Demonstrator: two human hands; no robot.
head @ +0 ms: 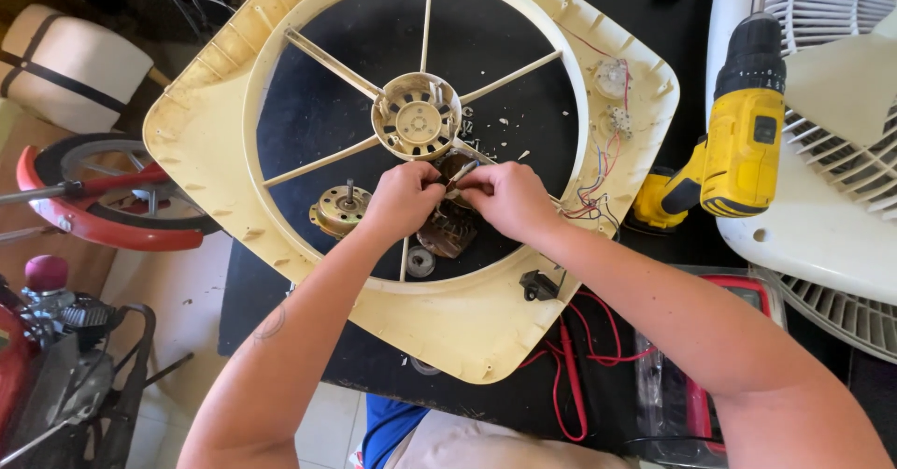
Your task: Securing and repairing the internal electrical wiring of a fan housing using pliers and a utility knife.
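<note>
1. Head view: two hands, left hand [404, 198] and right hand [509, 198], both pinched shut on thin wires [455, 178] of one motor stator [447, 231] just beneath them.
2. One cream fan frame [234, 114] surrounds them; one motor cap [340, 209] left of the left hand.
3. One yellow drill [743, 142] right of the right hand, on the black surface [598, 376].

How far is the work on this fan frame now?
Done: the motor is apart, with its rotor lying loose inside the cream fan frame. In hand: the left hand and right hand pinch thin wires above the copper winding. Left: the winding remains outside the hub.
</note>
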